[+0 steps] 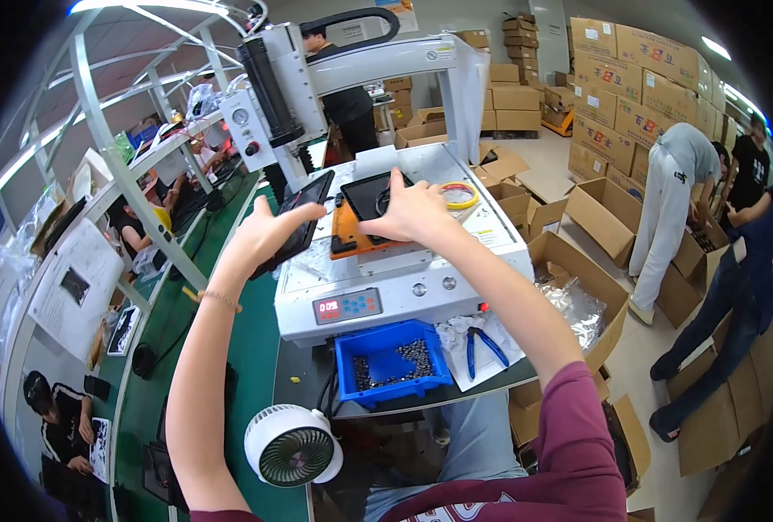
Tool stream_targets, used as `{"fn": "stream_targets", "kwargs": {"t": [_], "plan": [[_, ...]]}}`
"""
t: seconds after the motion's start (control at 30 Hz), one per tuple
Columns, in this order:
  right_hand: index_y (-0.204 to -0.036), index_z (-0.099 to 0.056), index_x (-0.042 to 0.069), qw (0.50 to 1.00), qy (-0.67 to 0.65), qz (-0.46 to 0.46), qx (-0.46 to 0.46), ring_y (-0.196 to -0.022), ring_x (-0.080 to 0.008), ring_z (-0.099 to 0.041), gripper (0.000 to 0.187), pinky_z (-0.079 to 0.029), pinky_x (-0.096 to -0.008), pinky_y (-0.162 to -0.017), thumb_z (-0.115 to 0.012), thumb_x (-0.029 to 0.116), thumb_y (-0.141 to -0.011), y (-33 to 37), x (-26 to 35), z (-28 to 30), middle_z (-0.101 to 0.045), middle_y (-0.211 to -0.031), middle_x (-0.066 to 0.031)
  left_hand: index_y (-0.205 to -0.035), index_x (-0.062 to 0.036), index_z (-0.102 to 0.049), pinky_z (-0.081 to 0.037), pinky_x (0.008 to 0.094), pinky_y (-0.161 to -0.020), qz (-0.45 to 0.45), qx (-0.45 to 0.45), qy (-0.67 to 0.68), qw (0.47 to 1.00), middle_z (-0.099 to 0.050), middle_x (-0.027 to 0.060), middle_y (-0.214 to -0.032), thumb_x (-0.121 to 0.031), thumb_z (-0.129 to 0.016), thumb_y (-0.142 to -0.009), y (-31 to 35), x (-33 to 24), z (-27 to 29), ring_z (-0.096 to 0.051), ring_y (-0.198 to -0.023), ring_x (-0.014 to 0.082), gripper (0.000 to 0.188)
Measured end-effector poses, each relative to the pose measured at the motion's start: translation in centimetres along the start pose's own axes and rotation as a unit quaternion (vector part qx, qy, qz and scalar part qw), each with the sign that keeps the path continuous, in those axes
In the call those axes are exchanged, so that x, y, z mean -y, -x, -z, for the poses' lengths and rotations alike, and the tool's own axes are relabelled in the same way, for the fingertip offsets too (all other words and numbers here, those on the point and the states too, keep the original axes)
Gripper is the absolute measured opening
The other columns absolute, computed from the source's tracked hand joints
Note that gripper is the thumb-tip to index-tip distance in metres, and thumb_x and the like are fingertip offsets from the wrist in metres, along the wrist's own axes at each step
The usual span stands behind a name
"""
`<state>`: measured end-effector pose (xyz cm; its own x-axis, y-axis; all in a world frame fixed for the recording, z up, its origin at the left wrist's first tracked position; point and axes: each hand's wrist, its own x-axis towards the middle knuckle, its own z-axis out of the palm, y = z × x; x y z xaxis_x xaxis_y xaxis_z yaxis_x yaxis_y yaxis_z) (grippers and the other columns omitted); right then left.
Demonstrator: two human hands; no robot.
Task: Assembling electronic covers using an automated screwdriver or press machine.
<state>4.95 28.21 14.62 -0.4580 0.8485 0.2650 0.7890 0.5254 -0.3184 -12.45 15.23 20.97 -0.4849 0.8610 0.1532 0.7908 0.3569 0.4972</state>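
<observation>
My left hand (269,230) is closed on a black rectangular casing (297,228), held tilted at the left edge of a white benchtop machine (295,296). Its thumb lies over the casing's upper face. My right hand (417,209) grips a second black flat panel (364,198), thumb and forefinger at its right side; the other fingers are partly hidden. That panel sits on an orange fixture (344,233) on the machine's bed. The machine's black cylinder and head (269,87) stand just beyond my left hand.
In front of the machine are a blue bin (391,396) of small metal parts and blue-handled pliers (486,348) on paper. A white fan (292,445) stands at the near edge. A green conveyor belt (177,339) runs along the left. Cardboard boxes (608,217) and several people are around.
</observation>
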Motion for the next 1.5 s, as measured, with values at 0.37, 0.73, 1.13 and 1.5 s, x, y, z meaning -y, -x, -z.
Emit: {"fn": "stream_targets", "kwargs": {"t": [0.37, 0.73, 1.13, 1.5], "plan": [[-0.150, -0.017, 0.011, 0.979, 0.096, -0.155, 0.091, -0.122, -0.0503, -0.039, 0.096, -0.037, -0.0527, -0.101, -0.049, 0.065, -0.077, -4.4, 6.5, -4.0, -0.045, -0.133, -0.0285, -0.140, 0.0137, -0.025, -0.037, 0.0381, -0.103, 0.015, -0.027, -0.019, 0.999, -0.045, 0.0355, -0.131, -0.068, -0.067, -0.056, 8.4, 7.8, 4.2, -0.047, -0.124, 0.0396, 0.124], [-0.113, -0.058, -0.001, 0.931, -0.056, 0.185, -0.309, -0.105, -0.0341, -0.054, 0.034, -0.043, -0.0397, -0.092, -0.058, 0.024, -0.090, 4.7, -8.6, -3.3, -0.059, -0.110, -0.0173, -0.142, 0.0090, -0.025, -0.037, 0.0386, -0.101, -0.028, -0.003, 0.050, 0.998, -0.047, 0.0314, -0.128, -0.056, -0.074, -0.063, 12.3, 9.4, 2.0, -0.046, -0.121, 0.0372, 0.114], [-0.122, -0.053, 0.005, 0.946, 0.042, 0.103, -0.304, -0.113, -0.0334, -0.046, 0.046, -0.040, -0.0421, -0.095, -0.066, 0.016, -0.080, 17.7, -15.1, -7.3, -0.051, -0.123, -0.0127, -0.143, 0.0077, -0.022, -0.041, 0.0359, -0.091, -0.134, 0.043, 0.038, 0.989, -0.050, 0.0201, -0.112, -0.050, -0.076, -0.065, 15.2, 6.6, -1.4, -0.048, -0.104, 0.0299, 0.111], [-0.127, -0.048, 0.001, 0.833, -0.542, 0.084, -0.073, -0.091, -0.0201, -0.062, 0.037, -0.049, -0.0353, -0.085, -0.049, 0.022, -0.098, 20.0, -8.7, -7.3, -0.063, -0.102, -0.0121, -0.138, 0.0146, -0.024, -0.044, 0.0405, -0.084, -0.258, 0.017, 0.004, 0.966, -0.049, 0.0231, -0.105, -0.052, -0.078, -0.061, 18.1, 4.2, -5.3, -0.049, -0.095, 0.0362, 0.115]]}}
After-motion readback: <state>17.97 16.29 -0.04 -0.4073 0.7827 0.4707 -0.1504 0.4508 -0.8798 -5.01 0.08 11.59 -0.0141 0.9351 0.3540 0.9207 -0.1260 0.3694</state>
